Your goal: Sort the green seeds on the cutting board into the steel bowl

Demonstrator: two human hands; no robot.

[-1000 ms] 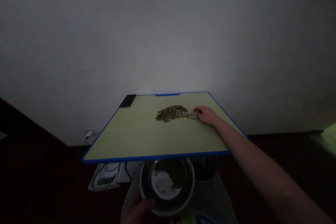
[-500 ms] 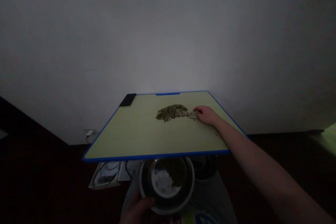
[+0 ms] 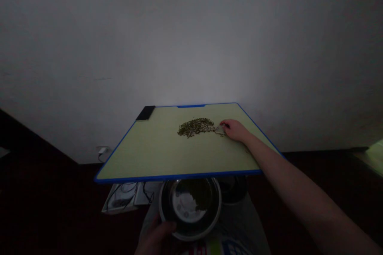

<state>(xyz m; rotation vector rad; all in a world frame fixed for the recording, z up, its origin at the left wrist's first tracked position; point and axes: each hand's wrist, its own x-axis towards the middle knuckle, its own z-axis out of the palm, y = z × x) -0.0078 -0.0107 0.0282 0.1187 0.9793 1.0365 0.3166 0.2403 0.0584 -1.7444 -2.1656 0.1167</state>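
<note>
My left hand (image 3: 158,236) grips the near left rim of a shiny metal bowl (image 3: 175,235), thumb over the edge. The bowl is below the table's front edge, tilted, with greenish grains piled on the right side inside. On the pale table (image 3: 143,151) lies a loose heap of small green-brown grains (image 3: 196,127), perhaps beans. At the heap's right end, my right hand (image 3: 235,129) is closed on a small, pale, see-through flat piece (image 3: 220,129) touching the tabletop. A few grains lie beside it. The dimness hides what kind of piece it is.
A dark phone (image 3: 145,113) lies at the table's back left corner. The blue table rim (image 3: 179,177) runs just above the bowl. Below are a second dark container (image 3: 235,191) and a white box with cables (image 3: 121,197). A wall (image 3: 191,48) stands behind the table.
Almost nothing has moved. My right hand and the flat piece have shifted very slightly left at the heap's edge. My left hand keeps its hold on the bowl.
</note>
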